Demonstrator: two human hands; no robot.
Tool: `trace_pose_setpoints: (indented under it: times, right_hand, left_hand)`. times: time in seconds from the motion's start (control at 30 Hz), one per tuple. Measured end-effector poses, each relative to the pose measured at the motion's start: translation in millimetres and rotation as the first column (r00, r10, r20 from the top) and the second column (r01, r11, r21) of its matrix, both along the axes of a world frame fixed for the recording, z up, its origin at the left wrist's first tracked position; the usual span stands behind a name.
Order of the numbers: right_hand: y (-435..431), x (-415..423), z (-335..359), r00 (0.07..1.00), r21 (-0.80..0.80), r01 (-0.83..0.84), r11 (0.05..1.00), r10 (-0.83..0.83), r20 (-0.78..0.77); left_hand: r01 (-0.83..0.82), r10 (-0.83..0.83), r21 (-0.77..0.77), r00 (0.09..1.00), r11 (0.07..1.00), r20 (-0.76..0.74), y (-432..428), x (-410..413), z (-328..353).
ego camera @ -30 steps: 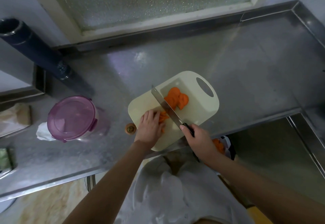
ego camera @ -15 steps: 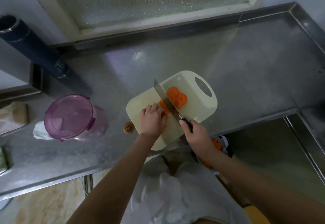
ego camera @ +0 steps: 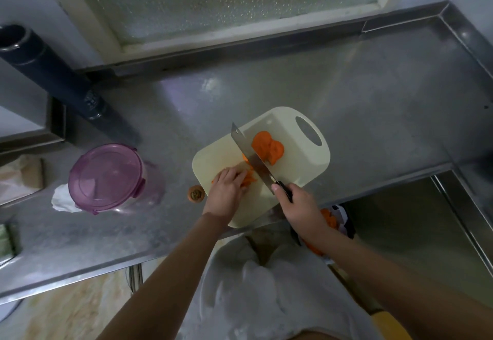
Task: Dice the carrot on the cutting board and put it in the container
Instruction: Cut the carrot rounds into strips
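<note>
A cream cutting board [ego camera: 298,163] with a handle hole lies on the steel counter. Carrot slices [ego camera: 266,147] lie piled on its far side, to the right of the blade. My left hand [ego camera: 226,193] holds down the uncut carrot pieces [ego camera: 249,178] with curled fingers at the board's near left. My right hand [ego camera: 298,206] grips the black handle of a knife [ego camera: 250,157]; its blade stands across the board between the slices and my left hand. The container [ego camera: 106,177], clear with a purple lid on, stands left of the board.
A cut-off carrot end [ego camera: 196,193] lies on the counter [ego camera: 373,126] between container and board. A dark pipe [ego camera: 53,78] rises at the back left. White paper [ego camera: 62,198] lies behind the container. A sink basin [ego camera: 400,219] drops off at the right; a bag with carrot peel [ego camera: 330,219] hangs below the counter edge.
The knife has moved along the carrot toward my left hand, leaving more slices to its right. My left hand has shifted slightly back along the carrot.
</note>
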State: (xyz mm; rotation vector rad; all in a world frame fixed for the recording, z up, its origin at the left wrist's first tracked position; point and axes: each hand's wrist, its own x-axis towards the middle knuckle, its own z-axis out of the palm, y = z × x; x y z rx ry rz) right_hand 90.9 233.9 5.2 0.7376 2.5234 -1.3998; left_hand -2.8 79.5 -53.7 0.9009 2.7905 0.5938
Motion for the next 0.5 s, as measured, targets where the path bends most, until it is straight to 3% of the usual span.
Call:
trace_pose_setpoints:
  times: [0.2, 0.5]
  right_hand:
    - [-6, -4, 1, 0.995, 0.048, -0.072, 0.996, 0.068, 0.078]
    - [-22, -19, -5, 0.961, 0.243, -0.183, 0.953, 0.122, 0.246]
  left_hand:
    - [-0.048, 0.050, 0.024, 0.994, 0.999, -0.098, 7, 5, 2]
    - [-0.118, 0.120, 0.040, 0.990, 0.992, -0.078, 12, 9, 1]
